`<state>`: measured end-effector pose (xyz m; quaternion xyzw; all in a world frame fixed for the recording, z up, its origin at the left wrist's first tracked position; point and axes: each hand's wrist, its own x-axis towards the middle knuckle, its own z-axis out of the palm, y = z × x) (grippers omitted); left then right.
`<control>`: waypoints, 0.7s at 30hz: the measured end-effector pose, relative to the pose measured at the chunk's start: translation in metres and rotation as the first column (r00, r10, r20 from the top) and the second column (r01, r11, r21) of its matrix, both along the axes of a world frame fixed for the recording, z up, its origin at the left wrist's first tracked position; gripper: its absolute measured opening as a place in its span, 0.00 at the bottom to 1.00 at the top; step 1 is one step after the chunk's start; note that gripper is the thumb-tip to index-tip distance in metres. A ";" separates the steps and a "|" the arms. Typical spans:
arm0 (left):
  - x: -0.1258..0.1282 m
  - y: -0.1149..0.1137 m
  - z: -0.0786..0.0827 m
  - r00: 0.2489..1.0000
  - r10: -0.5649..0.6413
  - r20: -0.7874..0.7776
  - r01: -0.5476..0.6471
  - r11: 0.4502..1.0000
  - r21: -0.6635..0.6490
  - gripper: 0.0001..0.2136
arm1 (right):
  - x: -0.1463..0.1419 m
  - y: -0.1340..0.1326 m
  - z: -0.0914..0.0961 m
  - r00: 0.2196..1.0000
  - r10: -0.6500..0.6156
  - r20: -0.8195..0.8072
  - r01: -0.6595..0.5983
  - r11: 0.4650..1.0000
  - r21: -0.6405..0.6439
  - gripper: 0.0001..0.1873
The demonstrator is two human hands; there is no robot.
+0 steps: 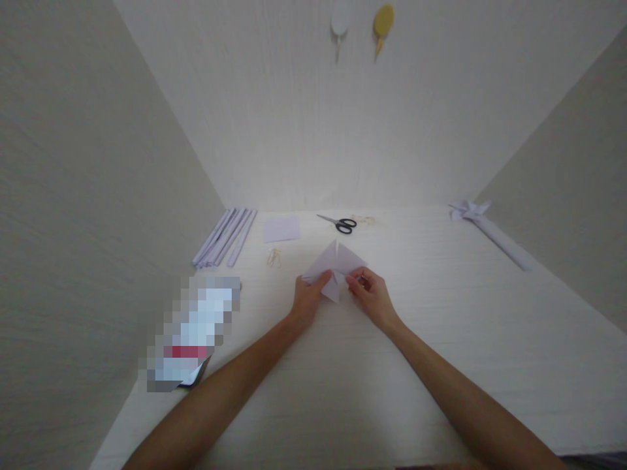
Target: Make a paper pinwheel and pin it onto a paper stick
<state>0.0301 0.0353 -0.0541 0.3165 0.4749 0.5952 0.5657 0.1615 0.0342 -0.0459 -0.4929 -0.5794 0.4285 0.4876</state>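
A folded sheet of pale lilac paper (327, 262), with pointed flaps and a slit at its far corner, is held between my two hands over the white table. My left hand (307, 295) grips its left side, the thumb lying on top and the other fingers mostly hidden beneath. At the right, my right hand (371, 294) pinches the paper's edge between thumb and fingertips. Just beyond the paper lie scissors (344, 226) with black handles, their blades pointing left.
Rolled paper tubes (225, 238) lie at the back left, near a flat paper square (281, 229) and some rubber bands (274, 257). A blurred phone (200, 333) rests at the left. One paper roll with a flared end (499, 241) lies along the right wall. Two hooks (383, 21) hang on the back wall.
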 end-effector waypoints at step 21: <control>0.001 -0.002 0.002 0.997 -0.055 -0.056 0.055 0.998 0.011 0.12 | -0.001 -0.001 -0.001 0.997 -0.072 0.016 0.073 0.997 -0.028 0.11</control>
